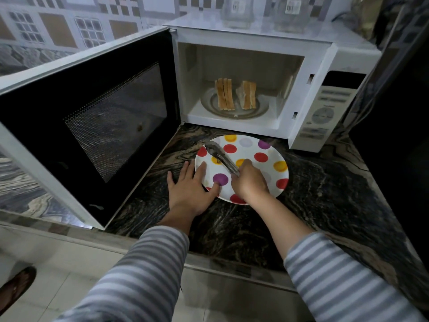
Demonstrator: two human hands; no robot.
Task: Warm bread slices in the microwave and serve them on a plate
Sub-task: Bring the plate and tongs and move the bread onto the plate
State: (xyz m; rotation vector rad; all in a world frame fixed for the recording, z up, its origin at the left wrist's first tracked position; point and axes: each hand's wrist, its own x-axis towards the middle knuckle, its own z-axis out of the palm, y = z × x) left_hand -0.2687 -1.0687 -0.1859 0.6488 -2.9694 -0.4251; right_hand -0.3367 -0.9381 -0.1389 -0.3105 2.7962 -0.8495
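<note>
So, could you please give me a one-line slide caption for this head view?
Right hand grips tongs over the dotted plate, left hand steadying it; bread slices wait in the open microwave.

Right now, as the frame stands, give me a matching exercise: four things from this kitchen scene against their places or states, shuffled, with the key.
Things:
1. bread slices
2. tongs
3. plate
4. microwave door

Places or states:
A. swung open
B. on the dark counter
C. standing on the turntable
D. gripped by the right hand

Pairs: 1-C, 2-D, 3-B, 4-A
</note>
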